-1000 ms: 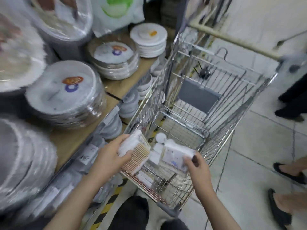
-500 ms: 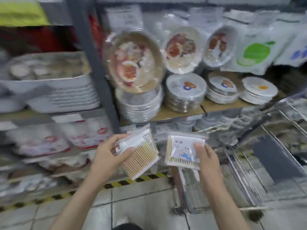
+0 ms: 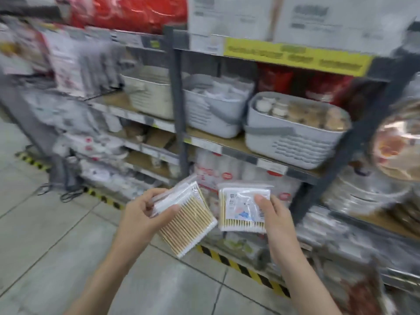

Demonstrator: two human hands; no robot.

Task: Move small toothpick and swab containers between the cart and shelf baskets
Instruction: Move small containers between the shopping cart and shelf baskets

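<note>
My left hand (image 3: 138,214) pinches a cotton swab pack (image 3: 189,220); my right hand (image 3: 273,214) pinches a second swab pack (image 3: 241,210). Both packs sit in my grip below the shelf's grey basket (image 3: 293,142).

Motion blur smears the whole shelf (image 3: 238,145); price tags along its front edge and the yellow sign (image 3: 295,56) are unreadable. Contents of the grey basket (image 3: 293,139) near the shelf's right end show only as pale round lids, kind not tellable. Middle basket (image 3: 211,110): white packets, indistinct. Left hand (image 3: 145,214) covers the upper corner of its swab pack (image 3: 188,221). Right hand (image 3: 272,212) hides the right edge of the labelled swab pack (image 3: 241,210); print too small. Plates (image 3: 400,144) cut off at right edge.
</note>
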